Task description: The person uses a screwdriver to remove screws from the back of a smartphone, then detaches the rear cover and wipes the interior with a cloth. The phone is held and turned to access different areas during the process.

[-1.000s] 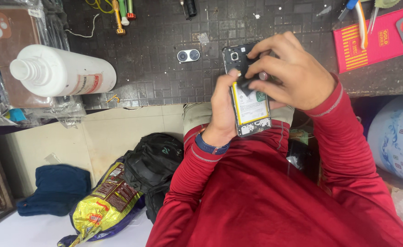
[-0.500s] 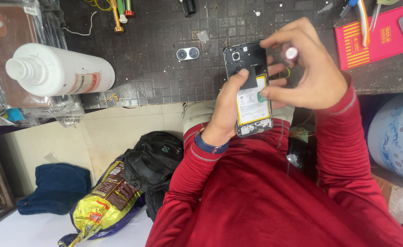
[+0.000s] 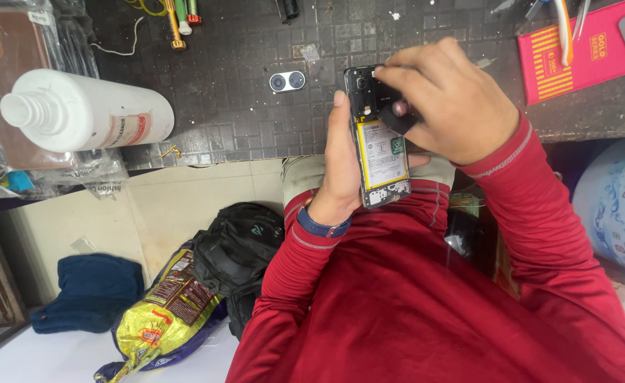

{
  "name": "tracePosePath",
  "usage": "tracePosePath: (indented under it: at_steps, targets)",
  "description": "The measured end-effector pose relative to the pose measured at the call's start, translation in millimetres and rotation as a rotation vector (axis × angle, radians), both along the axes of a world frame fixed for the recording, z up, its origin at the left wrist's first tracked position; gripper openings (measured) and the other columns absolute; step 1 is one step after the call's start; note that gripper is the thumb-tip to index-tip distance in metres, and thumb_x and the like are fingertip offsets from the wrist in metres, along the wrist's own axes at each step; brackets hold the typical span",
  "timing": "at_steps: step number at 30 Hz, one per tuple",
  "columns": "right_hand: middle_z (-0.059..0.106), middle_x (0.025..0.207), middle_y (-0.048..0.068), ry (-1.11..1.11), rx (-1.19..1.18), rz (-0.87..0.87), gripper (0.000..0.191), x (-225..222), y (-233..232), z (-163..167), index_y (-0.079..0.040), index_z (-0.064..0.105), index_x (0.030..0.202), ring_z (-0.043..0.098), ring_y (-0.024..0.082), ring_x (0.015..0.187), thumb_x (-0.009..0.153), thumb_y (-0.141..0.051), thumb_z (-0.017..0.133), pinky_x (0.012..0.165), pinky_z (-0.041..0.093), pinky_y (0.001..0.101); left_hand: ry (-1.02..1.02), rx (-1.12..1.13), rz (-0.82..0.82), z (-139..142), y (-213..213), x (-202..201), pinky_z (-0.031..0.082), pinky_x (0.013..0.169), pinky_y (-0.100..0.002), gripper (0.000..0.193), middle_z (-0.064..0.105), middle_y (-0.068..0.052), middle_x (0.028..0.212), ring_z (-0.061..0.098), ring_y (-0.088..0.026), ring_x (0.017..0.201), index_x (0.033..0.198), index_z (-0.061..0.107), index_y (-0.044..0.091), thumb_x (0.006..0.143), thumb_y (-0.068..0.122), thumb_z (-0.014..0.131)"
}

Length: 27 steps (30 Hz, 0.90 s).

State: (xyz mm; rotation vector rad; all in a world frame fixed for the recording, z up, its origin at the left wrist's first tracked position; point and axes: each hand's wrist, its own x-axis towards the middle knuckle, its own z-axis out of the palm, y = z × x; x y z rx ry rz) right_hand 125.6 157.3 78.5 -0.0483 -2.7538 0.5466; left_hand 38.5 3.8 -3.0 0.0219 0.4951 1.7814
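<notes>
Covering phone (image 3: 382,152) top now, right hand (image 3: 454,99) lowered — left hand (image 3: 341,170) steady

pretty even indoor light, fairly bright, no harsh shadows, dark tabletop (image 3: 255,106) soaks up light, soft glare on the white bottle (image 3: 89,113), right hand (image 3: 454,99) a bit motion-blurred, floor in the lower left washed out, wide-angle stretch at the edges
</notes>
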Motion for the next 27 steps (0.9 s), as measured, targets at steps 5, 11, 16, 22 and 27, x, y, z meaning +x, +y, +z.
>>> tracePosePath:
  at_steps: [5,11,16,22,27]
  targets:
    - [0.066,0.128,0.01,-0.026,0.107,0.082,0.043,-0.8,-4.0,3.3,-0.004,0.065,0.114,0.061,0.03,0.104,0.074,-0.003,0.078,0.089,0.054,0.0383,0.042,-0.072,0.021,-1.3,0.2,2.8,0.064,0.084,-0.052,0.075,0.06,-0.012,0.116,0.068,-0.03,0.107,0.133,0.056,0.002,0.112,0.069,0.029]
    - [0.066,0.13,0.012,-0.022,0.084,0.091,0.044,-0.4,-6.9,-2.8,-0.003,0.063,0.109,0.062,0.03,0.101,0.067,-0.003,0.075,0.087,0.054,0.0387,0.05,-0.079,-0.01,1.0,-1.1,2.9,0.064,0.078,-0.047,0.078,0.064,-0.016,0.104,0.072,-0.031,0.087,0.123,0.056,0.0,0.108,0.071,0.026]
    - [0.067,0.131,0.012,0.011,0.038,0.058,0.036,2.2,-8.1,-7.8,-0.003,0.061,0.109,0.063,0.03,0.102,0.076,-0.002,0.076,0.085,0.055,0.039,-0.015,-0.051,-0.027,0.4,-2.0,3.3,0.063,0.075,-0.046,0.081,0.063,-0.013,0.104,0.072,-0.034,0.084,0.124,0.055,-0.001,0.111,0.073,0.026]
    - [0.068,0.13,0.011,0.041,0.005,0.001,0.035,4.2,-9.7,-11.3,-0.003,0.061,0.106,0.062,0.032,0.104,0.074,-0.001,0.076,0.088,0.055,0.0401,-0.04,-0.05,-0.016,5.0,-0.1,1.9,0.063,0.071,-0.045,0.072,0.065,-0.017,0.104,0.073,-0.035,0.083,0.126,0.054,-0.002,0.11,0.063,0.029]
    - [0.067,0.133,0.011,0.083,-0.026,0.001,0.038,5.5,-9.8,-14.5,-0.003,0.058,0.108,0.061,0.033,0.105,0.076,-0.001,0.078,0.091,0.054,0.0404,0.135,-0.106,-0.093,1.6,-6.2,-2.3,0.063,0.073,-0.04,0.045,0.07,-0.022,0.101,0.075,-0.034,0.083,0.111,0.061,-0.007,0.102,0.03,0.036]
